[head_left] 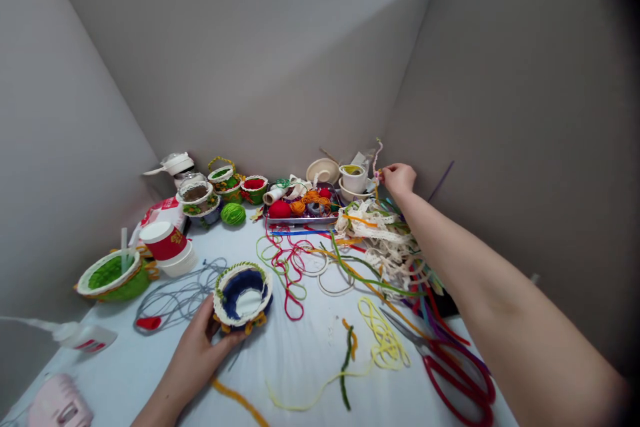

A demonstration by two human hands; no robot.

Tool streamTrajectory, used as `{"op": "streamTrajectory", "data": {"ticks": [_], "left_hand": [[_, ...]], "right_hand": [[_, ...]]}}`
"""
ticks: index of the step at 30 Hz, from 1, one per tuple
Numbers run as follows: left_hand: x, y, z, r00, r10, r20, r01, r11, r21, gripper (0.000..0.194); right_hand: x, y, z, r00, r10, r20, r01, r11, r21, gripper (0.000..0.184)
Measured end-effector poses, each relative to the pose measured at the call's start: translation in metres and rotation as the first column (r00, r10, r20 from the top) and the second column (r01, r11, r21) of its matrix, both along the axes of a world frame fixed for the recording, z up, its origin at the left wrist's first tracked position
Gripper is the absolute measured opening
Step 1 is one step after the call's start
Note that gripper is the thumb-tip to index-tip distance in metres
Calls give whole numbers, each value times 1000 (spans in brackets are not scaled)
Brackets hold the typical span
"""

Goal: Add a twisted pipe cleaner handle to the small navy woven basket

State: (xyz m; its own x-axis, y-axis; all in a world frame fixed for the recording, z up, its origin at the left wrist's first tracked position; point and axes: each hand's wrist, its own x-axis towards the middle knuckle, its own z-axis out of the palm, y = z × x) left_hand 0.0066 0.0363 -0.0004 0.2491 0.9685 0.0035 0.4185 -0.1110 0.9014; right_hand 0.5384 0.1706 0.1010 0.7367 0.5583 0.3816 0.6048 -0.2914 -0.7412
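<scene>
In the head view my left hand grips a small dark-blue yarn-covered bowl from its near left side. The bowl has a white and green braided rim and orange loops low on its front. My right hand reaches to the back right, its fingers pinched on a thin pale-pink strand that stands up above them. Just below that hand lies a heap of white lace trim mixed with coloured pipe cleaners.
Red-handled scissors lie front right beside yellow yarn. A tray of yarn balls stands at the back. Decorated bowls, a green bowl, a red-and-white cup and a glue bottle stand or lie left. Grey partitions enclose the table.
</scene>
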Motion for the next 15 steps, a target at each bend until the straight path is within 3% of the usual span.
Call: {"op": "streamTrajectory", "data": {"ticks": [4, 8, 15], "left_hand": [[1, 0, 4, 1000, -4, -11, 4, 1000, 24, 71], [3, -2, 10, 1000, -2, 22, 2, 1000, 25, 66], [7, -2, 14, 999, -8, 35, 7, 1000, 5, 67]], "right_hand": [[-4, -14, 12, 997, 39, -60, -23, 968, 248, 15], [-8, -30, 27, 989, 104, -106, -46, 891, 452, 12], [-23, -68, 43, 969, 207, -136, -74, 766, 638, 7]]}}
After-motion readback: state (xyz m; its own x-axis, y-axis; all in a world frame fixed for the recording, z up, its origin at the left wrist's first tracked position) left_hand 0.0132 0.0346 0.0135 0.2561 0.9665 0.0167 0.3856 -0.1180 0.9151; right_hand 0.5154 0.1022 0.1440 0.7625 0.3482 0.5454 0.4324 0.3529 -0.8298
